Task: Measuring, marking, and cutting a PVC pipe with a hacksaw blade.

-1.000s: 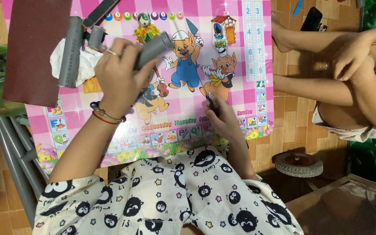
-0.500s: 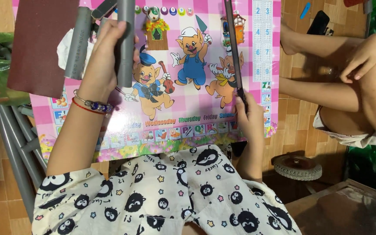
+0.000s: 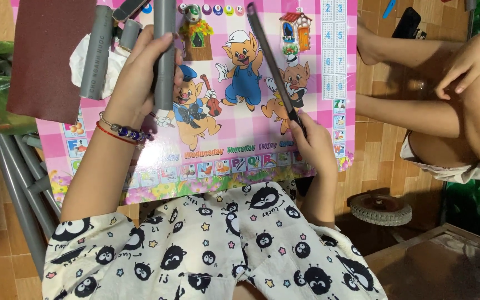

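My left hand (image 3: 135,80) grips a grey plastic pipe (image 3: 164,53) held upright over a pink cartoon board (image 3: 234,139) that rests on my lap. My right hand (image 3: 311,145) holds the lower end of a long dark flat blade (image 3: 270,64), which slants up and to the left across the board. The blade's tip is apart from the pipe, off to its right.
A second grey pipe (image 3: 96,51), a short pipe piece (image 3: 130,33), white tissue (image 3: 84,64) and a dark red sheet (image 3: 48,58) lie on the board's left. Long grey pipes (image 3: 15,183) lie on the floor at left. Another person's arms and legs (image 3: 451,83) are at right, near a small wheel (image 3: 380,209).
My left hand has turned the pipe from slanting to upright. My right hand has lifted the blade off the board, and it has now tilted leftward from near vertical.
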